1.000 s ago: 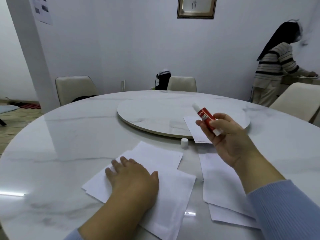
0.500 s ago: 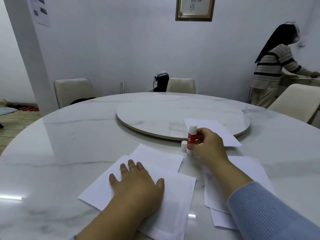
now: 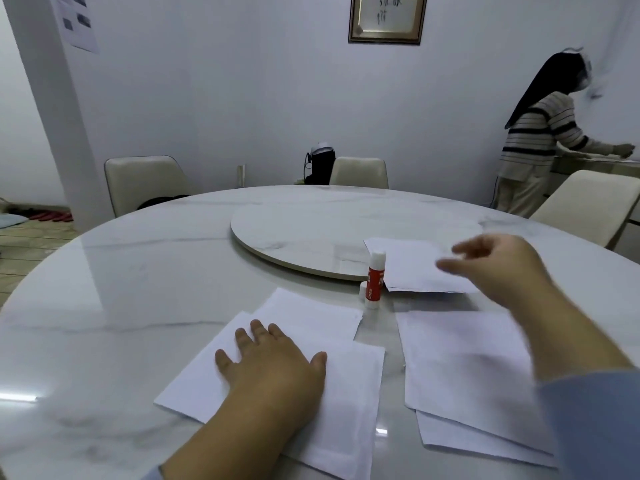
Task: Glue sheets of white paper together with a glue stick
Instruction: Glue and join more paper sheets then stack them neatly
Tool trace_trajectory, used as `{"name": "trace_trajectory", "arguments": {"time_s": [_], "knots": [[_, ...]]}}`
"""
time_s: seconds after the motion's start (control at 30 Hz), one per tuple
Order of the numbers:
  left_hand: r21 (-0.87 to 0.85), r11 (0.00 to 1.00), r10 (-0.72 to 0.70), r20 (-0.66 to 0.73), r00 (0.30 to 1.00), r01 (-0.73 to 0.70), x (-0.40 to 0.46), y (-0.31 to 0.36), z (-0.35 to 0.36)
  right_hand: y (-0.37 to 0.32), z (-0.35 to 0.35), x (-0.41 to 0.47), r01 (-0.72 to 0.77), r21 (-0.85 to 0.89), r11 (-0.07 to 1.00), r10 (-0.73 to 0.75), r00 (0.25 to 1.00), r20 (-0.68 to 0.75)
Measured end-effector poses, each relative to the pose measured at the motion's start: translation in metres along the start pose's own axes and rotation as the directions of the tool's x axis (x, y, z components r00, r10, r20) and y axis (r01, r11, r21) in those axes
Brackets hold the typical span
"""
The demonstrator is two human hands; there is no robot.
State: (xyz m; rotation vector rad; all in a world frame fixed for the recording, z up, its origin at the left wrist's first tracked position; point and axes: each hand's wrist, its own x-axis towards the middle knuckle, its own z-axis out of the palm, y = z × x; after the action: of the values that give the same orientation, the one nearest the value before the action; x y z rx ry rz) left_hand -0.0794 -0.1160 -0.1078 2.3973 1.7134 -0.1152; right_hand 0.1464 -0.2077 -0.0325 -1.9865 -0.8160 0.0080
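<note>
Half a second ago the right hand (image 3: 498, 268) was curled round the red-and-white plastic glue stick (image 3: 375, 280); now it has let go and hangs in the air, blurred, its fingers loosely spread and holding nothing. The glue stick stands upright by itself on the glossy white marble-patterned round table (image 3: 138, 271), to the left of the right hand and beyond the thumb side of the left hand (image 3: 268, 363). Its small white cap (image 3: 363, 291) sits just beside its base, where it was before.

The left hand has not moved: it lies flat, palm down, fingers straight and slightly apart, pressing on the overlapping thin white paper sheets (image 3: 349, 375), which are matte and rectangular with crisp corners. Below the right forearm lies a second pile of white paper sheets (image 3: 460, 368), its edges slightly fanned. Under the right hand's fingers a single white sheet (image 3: 412, 268) rests partly on the round raised marble-look turntable (image 3: 304, 237) and overhangs its rim.

Far beyond the hands stand cream padded chairs (image 3: 358, 173), and a person in a striped sweater (image 3: 540, 140) is at the right wall.
</note>
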Motion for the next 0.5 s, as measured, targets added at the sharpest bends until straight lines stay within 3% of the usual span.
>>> {"name": "trace_trajectory", "arguments": {"time_s": [0.07, 0.13, 0.2, 0.27, 0.33, 0.5], "knots": [[0.012, 0.999, -0.049, 0.008, 0.999, 0.048, -0.001, 0.003, 0.000, 0.013, -0.027, -0.007, -0.049, -0.390, 0.920, 0.198, 0.915, 0.351], [0.029, 0.995, -0.098, 0.022, 0.995, 0.097, -0.002, 0.007, -0.003, 0.027, -0.031, -0.022, 0.100, -0.645, 0.758, 0.322, 0.802, 0.503], [0.076, 0.990, -0.123, 0.023, 0.992, 0.121, 0.000, 0.009, -0.005, 0.039, -0.030, -0.031, 0.161, -0.670, 0.725, 0.311, 0.791, 0.527], [0.091, 0.987, -0.133, 0.010, 0.991, 0.131, 0.003, 0.008, -0.007, 0.045, -0.030, -0.035, 0.153, -0.631, 0.761, 0.242, 0.835, 0.494], [0.063, 0.989, -0.135, 0.006, 0.991, 0.134, 0.005, 0.007, -0.008, 0.044, -0.030, -0.038, 0.142, -0.669, 0.730, 0.206, 0.887, 0.413], [0.045, 0.988, -0.149, 0.023, 0.989, 0.148, 0.006, 0.013, -0.011, 0.039, -0.029, -0.052, 0.188, -0.691, 0.698, 0.092, 0.934, 0.346]]}}
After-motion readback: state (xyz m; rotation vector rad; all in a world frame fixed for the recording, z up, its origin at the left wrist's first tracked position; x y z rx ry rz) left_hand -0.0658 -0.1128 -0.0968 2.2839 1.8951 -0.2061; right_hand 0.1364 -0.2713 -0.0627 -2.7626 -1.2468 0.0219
